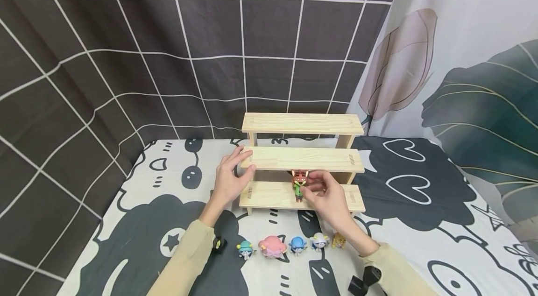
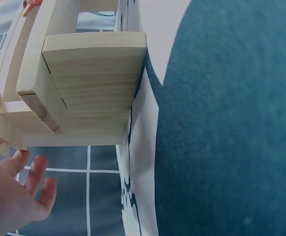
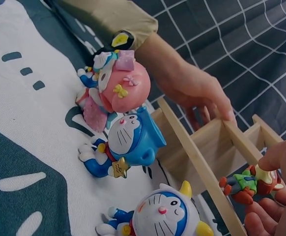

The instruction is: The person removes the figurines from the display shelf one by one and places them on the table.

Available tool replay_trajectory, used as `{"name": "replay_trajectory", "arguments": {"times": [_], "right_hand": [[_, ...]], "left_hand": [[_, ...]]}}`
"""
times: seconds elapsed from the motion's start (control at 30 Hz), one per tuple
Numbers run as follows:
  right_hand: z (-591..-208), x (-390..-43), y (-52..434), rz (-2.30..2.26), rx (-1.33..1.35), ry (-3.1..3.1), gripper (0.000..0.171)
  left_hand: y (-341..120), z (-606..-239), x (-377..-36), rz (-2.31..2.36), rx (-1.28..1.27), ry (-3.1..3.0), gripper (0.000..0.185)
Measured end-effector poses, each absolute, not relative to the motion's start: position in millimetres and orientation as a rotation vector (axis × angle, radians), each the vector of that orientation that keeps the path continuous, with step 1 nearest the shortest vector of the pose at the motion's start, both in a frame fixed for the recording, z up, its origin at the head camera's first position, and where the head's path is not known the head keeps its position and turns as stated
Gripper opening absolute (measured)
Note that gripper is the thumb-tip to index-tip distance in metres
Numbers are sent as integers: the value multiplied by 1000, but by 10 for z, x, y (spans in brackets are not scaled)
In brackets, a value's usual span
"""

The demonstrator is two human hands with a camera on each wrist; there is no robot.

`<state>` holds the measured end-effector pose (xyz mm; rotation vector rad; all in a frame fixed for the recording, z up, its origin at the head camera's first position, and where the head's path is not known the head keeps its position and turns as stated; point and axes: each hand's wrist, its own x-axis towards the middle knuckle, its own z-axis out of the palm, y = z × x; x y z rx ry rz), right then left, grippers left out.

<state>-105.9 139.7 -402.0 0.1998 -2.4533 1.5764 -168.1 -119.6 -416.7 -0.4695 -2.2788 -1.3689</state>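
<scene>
A three-step wooden display shelf stands on the patterned cloth. My left hand holds the left end of its middle board, thumb at the front edge and fingers toward the back. In the left wrist view, those fingers bend beside the board's end. My right hand pinches a small fox figurine in green clothes between thumb and fingers. The fox is upright over the lowest board, its feet close above the wood. The right wrist view shows the thumb against the fox's head.
In front of the shelf several figurines form a row: one in a teal hat, a pink one, a blue one, a white one and a yellow one. A dark grid curtain hangs behind.
</scene>
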Motion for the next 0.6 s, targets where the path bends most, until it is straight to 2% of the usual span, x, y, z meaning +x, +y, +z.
{"name": "replay_trajectory", "arguments": {"times": [0.6], "right_hand": [[-4024, -1076, 1345, 1566, 159, -2457, 31]], "left_hand": [[-1194, -4174, -1679, -1361, -482, -2272, 39]]}}
